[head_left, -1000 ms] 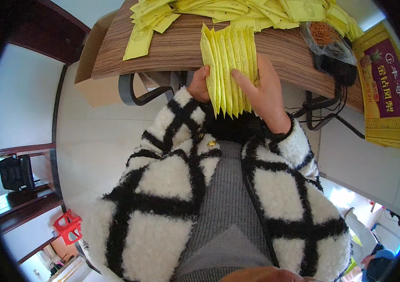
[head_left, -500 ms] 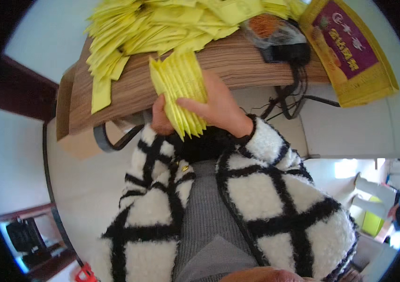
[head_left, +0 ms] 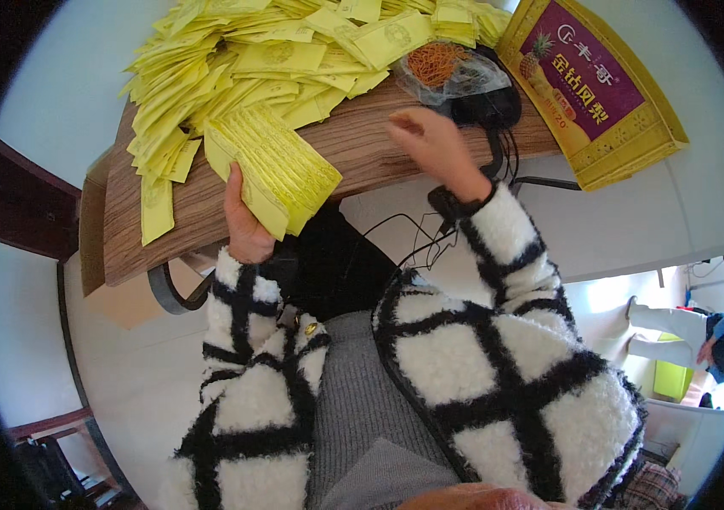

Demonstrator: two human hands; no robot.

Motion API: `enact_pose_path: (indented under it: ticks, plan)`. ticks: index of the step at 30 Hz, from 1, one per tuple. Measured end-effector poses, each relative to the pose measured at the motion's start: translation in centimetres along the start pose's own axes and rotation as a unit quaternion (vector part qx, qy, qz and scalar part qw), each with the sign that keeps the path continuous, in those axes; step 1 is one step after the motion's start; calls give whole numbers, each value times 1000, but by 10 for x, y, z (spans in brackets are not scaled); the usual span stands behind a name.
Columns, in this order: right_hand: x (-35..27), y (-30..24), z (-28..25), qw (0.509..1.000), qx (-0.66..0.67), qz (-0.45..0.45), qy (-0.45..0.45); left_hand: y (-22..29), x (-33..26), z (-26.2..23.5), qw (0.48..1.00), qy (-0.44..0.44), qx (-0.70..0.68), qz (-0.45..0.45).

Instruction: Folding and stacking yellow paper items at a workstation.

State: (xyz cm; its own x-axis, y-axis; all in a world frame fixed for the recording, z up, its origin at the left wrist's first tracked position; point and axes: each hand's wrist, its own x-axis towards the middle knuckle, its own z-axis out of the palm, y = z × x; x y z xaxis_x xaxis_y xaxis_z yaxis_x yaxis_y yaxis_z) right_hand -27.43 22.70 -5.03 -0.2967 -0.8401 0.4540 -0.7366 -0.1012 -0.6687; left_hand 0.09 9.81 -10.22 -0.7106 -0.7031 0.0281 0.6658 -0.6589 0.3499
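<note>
Left hand [head_left: 245,223] clamped on a fanned stack of yellow paper envelopes [head_left: 272,170], thumb across the near face, fingers hidden behind; stack held tilted just above the near edge of the wooden worktop [head_left: 362,144]. Right hand [head_left: 430,144] open and empty, fingers loosely spread, hovering over the worktop to the right of the stack and well apart from it, close to the clear plastic bag of orange rubber bands [head_left: 442,68].

Beyond the stack, toward the far side of the worktop, a large loose heap of yellow envelopes [head_left: 294,51] spread across the surface, with 1 stray envelope [head_left: 156,208] lying near the worktop's left edge. Just beyond the right hand, a black device with cables [head_left: 485,106] resting at the worktop's right end, cables trailing down off its edge. Further right of the worktop, a yellow and purple carton [head_left: 596,85] printed with a pineapple. Below the worktop, forearms in black-and-white checked fleece sleeves [head_left: 498,357], grey knit between them. At far right, low in view, another person [head_left: 719,340] bent over.
</note>
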Motion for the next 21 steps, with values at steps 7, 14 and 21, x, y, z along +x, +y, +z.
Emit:
enact_pose_path:
  ticks: [7, 14, 21]
  plan:
    - [74, 65, -41, 967, -248, 54, -3, -1, 0, -6, 1000, -6, 0, 0]
    - [113, 105, -33, 855, -518, 1, 0, -5, 0, -4, 998, 34, 39, 40]
    - [115, 98, -39, 843, -537, 12, -34, -4, -2, -11, 994, 63, 62, 58]
